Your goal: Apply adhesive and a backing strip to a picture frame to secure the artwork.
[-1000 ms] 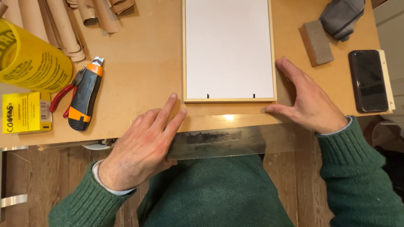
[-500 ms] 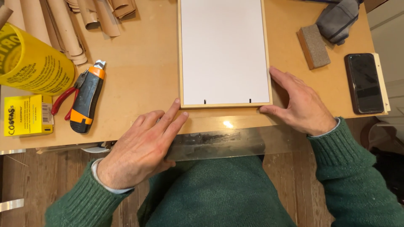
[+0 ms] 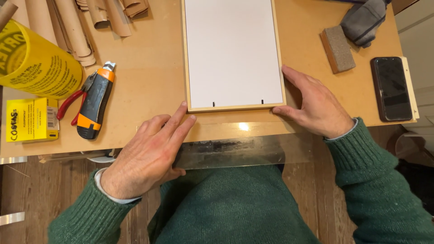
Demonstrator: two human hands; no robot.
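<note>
A wooden frame with a white panel lies flat on the brown table top. My left hand rests flat on a clear plastic sheet that overhangs the table's near edge; its fingertips touch the frame's lower left corner. My right hand lies against the frame's lower right corner, fingers spread along the right side and thumb under the bottom edge. Neither hand grips anything.
An orange and black utility knife lies left of the frame beside red-handled pliers, a yellow roll and a yellow box. Brown paper rolls lie at the back left. A sanding block, grey cloth and black phone sit right.
The frame has slid slightly left and toward me. My left fingertips have moved up to its lower left corner, and my right hand has followed the lower right corner.
</note>
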